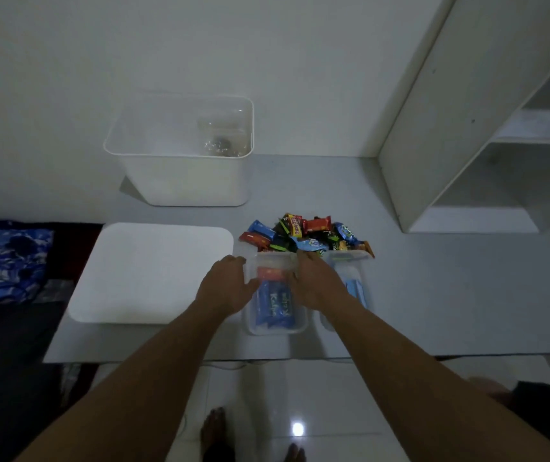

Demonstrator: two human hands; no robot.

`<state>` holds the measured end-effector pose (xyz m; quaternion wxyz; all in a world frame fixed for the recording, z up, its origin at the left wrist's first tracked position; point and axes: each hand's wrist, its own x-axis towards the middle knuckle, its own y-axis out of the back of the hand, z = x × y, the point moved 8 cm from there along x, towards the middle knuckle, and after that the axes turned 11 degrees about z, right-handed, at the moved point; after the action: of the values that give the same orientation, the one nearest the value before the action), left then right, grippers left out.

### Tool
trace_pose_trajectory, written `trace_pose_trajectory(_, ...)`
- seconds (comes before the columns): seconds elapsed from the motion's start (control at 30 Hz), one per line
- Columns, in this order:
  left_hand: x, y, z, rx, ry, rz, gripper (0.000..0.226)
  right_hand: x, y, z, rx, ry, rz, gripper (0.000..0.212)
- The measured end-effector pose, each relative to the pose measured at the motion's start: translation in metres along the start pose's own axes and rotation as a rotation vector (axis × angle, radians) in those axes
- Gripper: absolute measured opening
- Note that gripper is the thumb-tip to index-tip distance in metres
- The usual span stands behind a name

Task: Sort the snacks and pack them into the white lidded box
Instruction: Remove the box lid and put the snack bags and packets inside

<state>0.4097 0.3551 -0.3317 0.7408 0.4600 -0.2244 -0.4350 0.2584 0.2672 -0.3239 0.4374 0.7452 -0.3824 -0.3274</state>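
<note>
a room in a home: a blue patterned cloth (7, 258) lies well left of the fingers (235, 261), an open white shelf unit (467, 128) stands beyond them to the right, and bare feet (213, 431) stand on glossy floor tiles (327, 391) nearer than them.

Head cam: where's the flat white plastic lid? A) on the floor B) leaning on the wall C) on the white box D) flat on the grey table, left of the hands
D: the flat white plastic lid lies on the grey table left of the left hand and right hand gripping the clear plastic container; the white box stands uncovered.
</note>
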Motion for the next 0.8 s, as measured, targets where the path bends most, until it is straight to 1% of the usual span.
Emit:
trace_pose_trajectory(0.1, -0.006, -0.021, -0.017, 0.066, 0.104, -0.097, 0.051, -0.005, -0.015, 0.012, 0.026, -0.072, -0.016, 0.041)
trace_pose_trajectory(0.23, -0.01, -0.04, -0.027, -0.05, 0.231, -0.159, 0.038, -0.011, -0.031, 0.021, 0.076, -0.131, -0.045, 0.031)
trace_pose_trajectory(0.37, -0.011, -0.035, -0.023, -0.114, 0.275, -0.115, 0.032, -0.017, -0.024, 0.019, 0.217, -0.174, -0.002, 0.029)
trace_pose_trajectory(0.5, -0.01, -0.013, -0.01, -0.155, 0.284, -0.033, 0.028, -0.02, 0.004, 0.013, 0.34, -0.156, 0.058, 0.03)
trace_pose_trajectory(0.57, -0.008, -0.003, 0.001, -0.233, 0.296, 0.007, 0.024, -0.021, 0.021, 0.013, 0.374, -0.137, 0.097, 0.033)
trace_pose_trajectory(0.63, -0.008, 0.003, 0.017, -0.309, 0.295, 0.038, 0.027, -0.024, 0.036, 0.02, 0.414, -0.143, 0.137, 0.035)
trace_pose_trajectory(0.8, -0.014, 0.0, 0.065, -0.389, 0.266, 0.039, 0.029, -0.038, 0.074, 0.046, 0.476, -0.168, 0.236, 0.041)
